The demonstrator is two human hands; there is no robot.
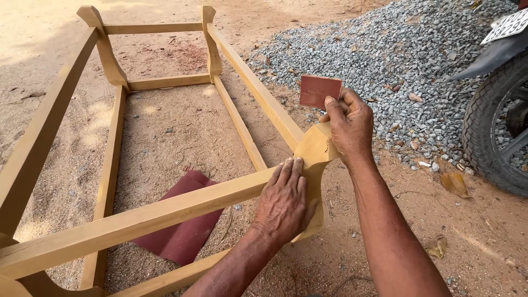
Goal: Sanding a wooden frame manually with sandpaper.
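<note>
A bare wooden furniture frame (165, 212) lies on the sandy ground, its curved legs sticking sideways. My left hand (283, 201) rests flat on the near rail where it meets a curved leg (314, 148), fingers spread over the joint. My right hand (349, 126) sits at the top of that same leg and pinches a small folded piece of reddish-brown sandpaper (319, 91), which stands up above my fingers.
A larger dark red sandpaper sheet (184, 225) lies on the sand under the near rail. A heap of grey gravel (396, 60) spreads at the upper right. A motorcycle rear tyre (495, 126) and mudguard stand at the right edge. Dry leaves lie nearby.
</note>
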